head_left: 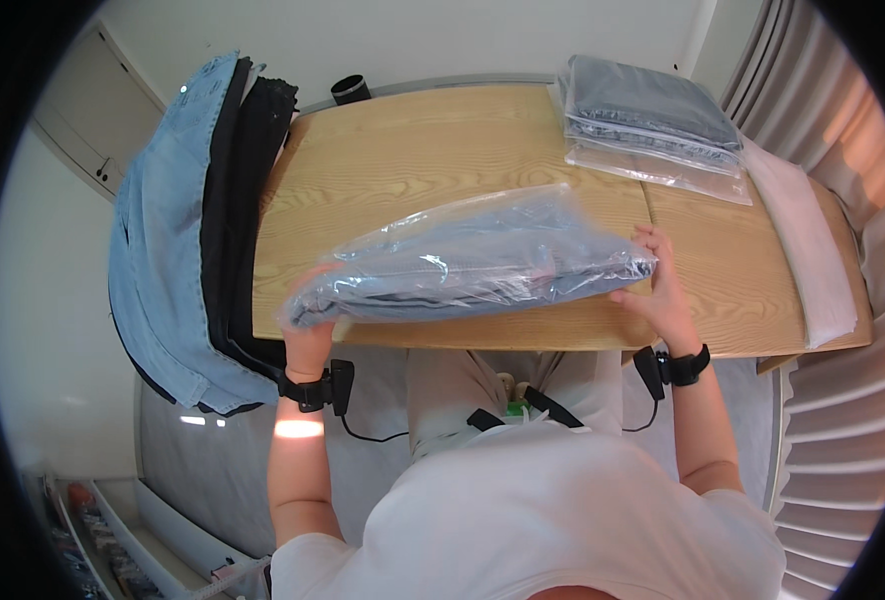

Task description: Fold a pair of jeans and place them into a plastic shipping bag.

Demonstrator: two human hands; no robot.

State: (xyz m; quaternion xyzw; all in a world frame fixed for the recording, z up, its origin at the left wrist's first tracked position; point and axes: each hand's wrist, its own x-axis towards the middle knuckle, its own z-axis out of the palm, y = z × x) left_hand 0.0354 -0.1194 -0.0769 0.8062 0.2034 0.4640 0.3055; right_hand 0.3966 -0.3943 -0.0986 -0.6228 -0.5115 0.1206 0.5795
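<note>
A clear plastic bag point(483, 255) with folded light-blue denim clothing inside is held up over the front part of the table, tilted so that one edge faces me. My left hand point(311, 315) grips its left end, the fingers partly hidden behind the shiny film. At the right end my right hand point(665, 285) holds the bag between the thumb below and the fingers above. The loose film of the bag rises in a peak at the far side. Both wrists carry black straps with small devices.
Bagged dark folded clothes point(653, 105) are stacked at the wooden table's point(413, 150) back right. A white, flat strip-like pile point(798, 245) lies along the right side. Blue and black denim garments point(178, 230) hang over the left side. A black cup-like cylinder point(351, 90) stands at the back.
</note>
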